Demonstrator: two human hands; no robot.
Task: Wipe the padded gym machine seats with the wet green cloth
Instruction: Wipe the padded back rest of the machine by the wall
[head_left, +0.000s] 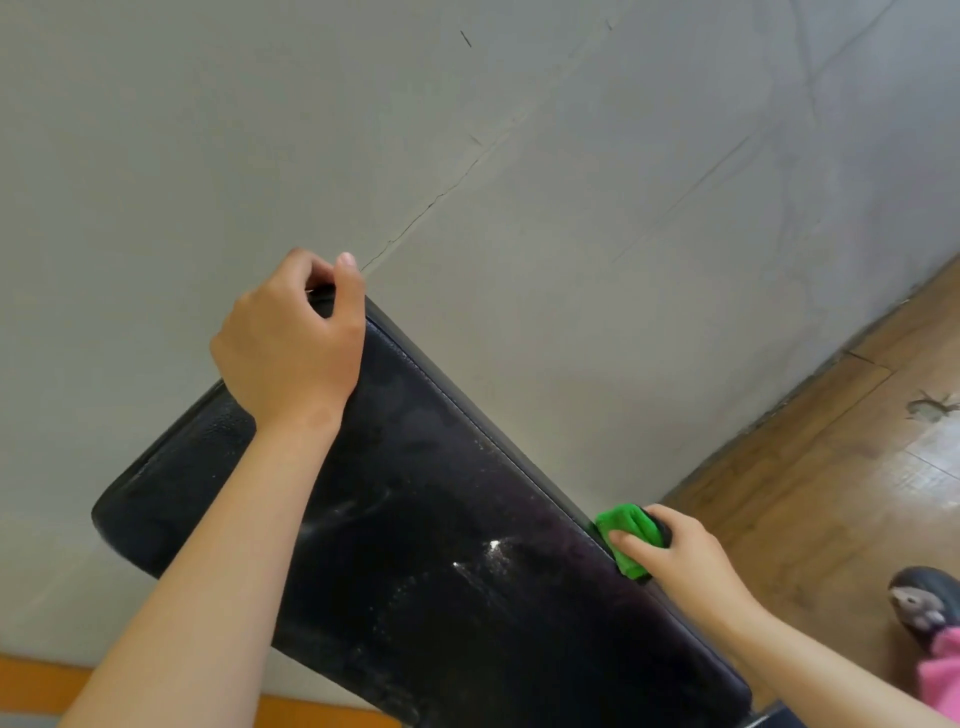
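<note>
Grey plaster wall, marked with thin cracks, fills most of the view, and it meets a brown wood-grain floor at the right. In front of the wall a long black padded seat runs tilted from upper left to lower right, its vinyl surface streaked with pale smears and a few bright wet glints near the middle.

The left hand grips the upper end of the pad, fingers curled over the far top corner with the thumb raised beside them, the forearm lying across the pad's face. The right hand is at the pad's far long edge, lower down, fingers curled round a bunched green cloth and pressing it against that stitched edge (the cloth sits right on the seam, between the pad and the wall). Part of the cloth is hidden under the fingers.

At the bottom right a dark shoe with a pale decoration rests on the floor, with a bit of pink fabric just below it. An orange band shows along the lower left.
</note>
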